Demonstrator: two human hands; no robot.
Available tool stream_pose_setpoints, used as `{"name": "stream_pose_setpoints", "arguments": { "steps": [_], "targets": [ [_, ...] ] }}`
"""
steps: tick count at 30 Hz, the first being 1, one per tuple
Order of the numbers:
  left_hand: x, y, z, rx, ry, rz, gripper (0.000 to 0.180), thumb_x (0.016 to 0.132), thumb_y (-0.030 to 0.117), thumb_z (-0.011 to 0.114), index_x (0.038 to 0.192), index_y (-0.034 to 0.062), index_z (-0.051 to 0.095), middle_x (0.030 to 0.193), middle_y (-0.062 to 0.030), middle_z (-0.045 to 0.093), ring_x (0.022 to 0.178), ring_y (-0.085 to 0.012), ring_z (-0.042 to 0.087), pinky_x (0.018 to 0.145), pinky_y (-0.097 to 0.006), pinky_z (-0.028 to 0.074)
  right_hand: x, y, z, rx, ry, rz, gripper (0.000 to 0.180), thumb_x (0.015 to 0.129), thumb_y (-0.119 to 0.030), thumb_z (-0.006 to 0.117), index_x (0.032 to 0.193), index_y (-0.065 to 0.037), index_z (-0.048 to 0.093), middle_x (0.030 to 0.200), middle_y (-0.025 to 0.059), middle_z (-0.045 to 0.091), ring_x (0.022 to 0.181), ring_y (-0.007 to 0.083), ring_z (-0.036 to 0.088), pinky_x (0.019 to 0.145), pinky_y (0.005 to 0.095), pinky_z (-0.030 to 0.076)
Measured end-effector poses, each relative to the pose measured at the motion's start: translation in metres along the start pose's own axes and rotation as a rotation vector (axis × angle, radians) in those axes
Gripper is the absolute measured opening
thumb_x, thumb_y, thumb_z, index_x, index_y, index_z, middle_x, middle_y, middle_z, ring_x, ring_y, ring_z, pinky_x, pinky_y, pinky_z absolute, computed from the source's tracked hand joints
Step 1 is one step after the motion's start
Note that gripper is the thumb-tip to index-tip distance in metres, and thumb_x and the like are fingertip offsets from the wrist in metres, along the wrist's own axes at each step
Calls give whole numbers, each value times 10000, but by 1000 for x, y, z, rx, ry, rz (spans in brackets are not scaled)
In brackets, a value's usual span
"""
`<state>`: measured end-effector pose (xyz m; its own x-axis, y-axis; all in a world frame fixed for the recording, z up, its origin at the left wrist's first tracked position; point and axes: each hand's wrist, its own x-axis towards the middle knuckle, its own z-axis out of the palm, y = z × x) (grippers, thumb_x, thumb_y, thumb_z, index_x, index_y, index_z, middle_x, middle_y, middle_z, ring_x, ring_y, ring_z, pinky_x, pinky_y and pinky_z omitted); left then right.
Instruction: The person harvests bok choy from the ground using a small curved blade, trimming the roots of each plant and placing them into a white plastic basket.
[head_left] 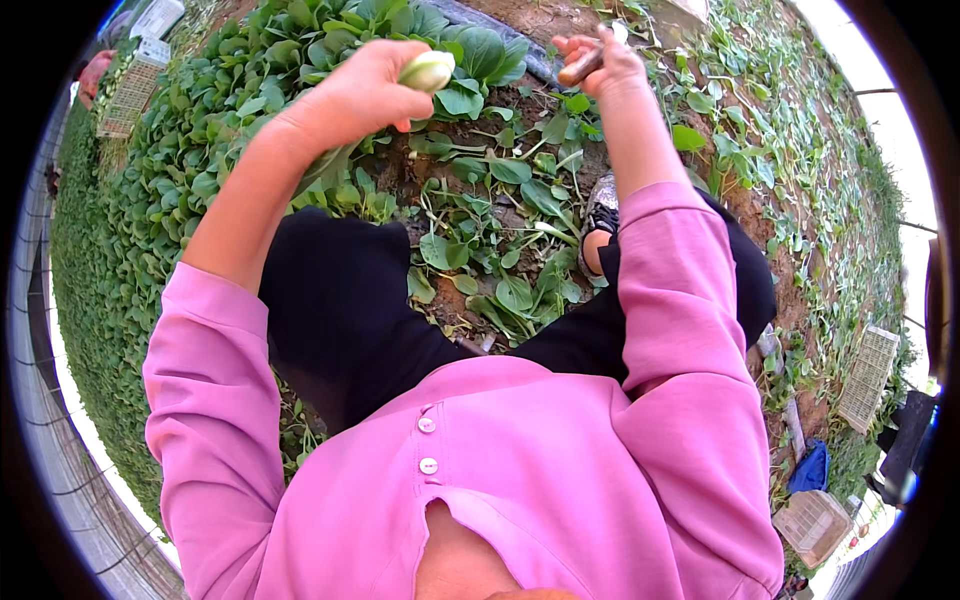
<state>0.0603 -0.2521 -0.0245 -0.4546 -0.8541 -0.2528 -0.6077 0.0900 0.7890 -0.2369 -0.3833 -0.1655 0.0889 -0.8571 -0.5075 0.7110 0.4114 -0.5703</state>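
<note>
My left hand (352,92) is closed around a head of bok choy (430,72), its pale cut base pointing right and its leaves trailing back under my wrist. To the right and apart from it, my right hand (618,78) grips a small knife (582,67) by what looks like a brown handle. The blade is mostly hidden, with only a bright bit showing by the fingers. Below and between my hands, loose bok choy leaves (510,172) lie scattered on brown soil. Growing bok choy plants (290,60) stand densely just beyond my left hand.
A grey strip (540,65) runs along the bed ahead. Pale crates stand far left (135,95) and at the right (868,378), with another crate (812,528) and a blue bag (810,467) lower right. My shoe (602,212) rests among leaves. Another person (95,75) is far left.
</note>
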Motion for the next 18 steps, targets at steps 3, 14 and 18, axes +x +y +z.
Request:
{"name": "stream_pose_setpoints", "arguments": {
  "steps": [3,14,18],
  "targets": [
    [34,-46,28,626,-98,130,322,712,61,640,1026,2,596,1021,-136,594,820,-300,626,768,-389,510,20,68,-27,126,475,33,345,1022,-319,360,992,23,391,876,238,593,691,327,601,581,423,501],
    [191,-159,140,795,-384,218,163,663,11,631,820,-22,659,1349,-255,455,819,-343,677,708,-429,553,104,141,-104,38,523,-14,437,1032,-383,299,1100,-28,545,1020,258,659,751,280,633,627,365,491],
    [233,-201,112,855,-237,24,201,685,-6,620,878,-17,675,1458,-182,395,849,-331,680,740,-424,558,121,152,-106,-314,308,35,397,1020,-355,398,1103,-20,594,969,185,682,742,221,658,611,327,535]
  ]
}}
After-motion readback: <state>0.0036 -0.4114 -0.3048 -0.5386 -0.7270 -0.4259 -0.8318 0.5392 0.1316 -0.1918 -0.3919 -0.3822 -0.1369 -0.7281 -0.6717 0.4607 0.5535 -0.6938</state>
